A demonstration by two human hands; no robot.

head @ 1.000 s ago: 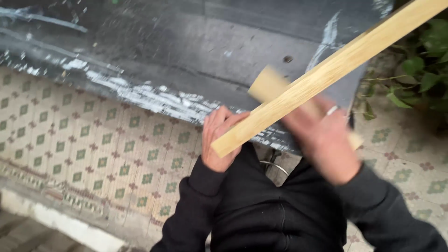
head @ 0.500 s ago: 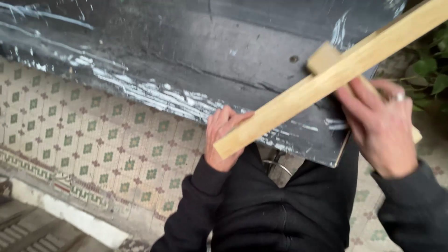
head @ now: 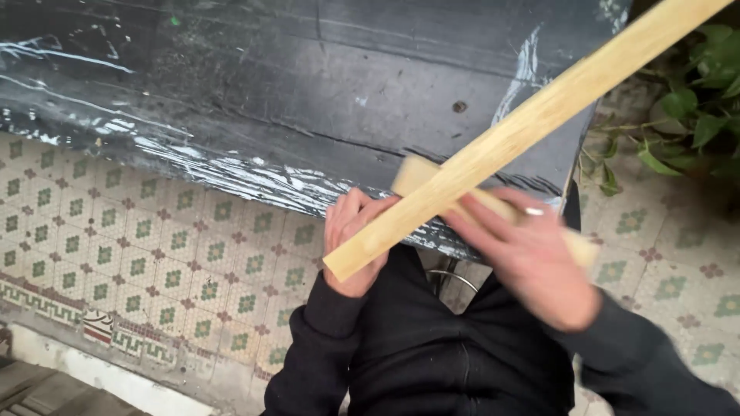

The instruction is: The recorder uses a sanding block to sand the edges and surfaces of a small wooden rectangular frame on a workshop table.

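Note:
A long pale wooden strip (head: 532,127) runs from the upper right corner down to its near end by my lap. My left hand (head: 351,239) grips that near end from underneath. My right hand (head: 532,258), blurred and wearing a ring, presses a pale wooden block (head: 420,176) against the underside of the strip near its lower third. The block sticks out on both sides of my right hand. The strip rests across the edge of a dark, paint-streaked workbench top (head: 308,100).
A patterned tile floor (head: 116,254) spreads to the left and right (head: 671,254) of my dark-clothed lap. Green leafy plants (head: 694,115) stand at the right edge. A pale stone step (head: 92,370) lies at the lower left.
My right hand and the block slid up the strip toward the right, then came back down toward my left hand. The strip and my left hand stayed put.

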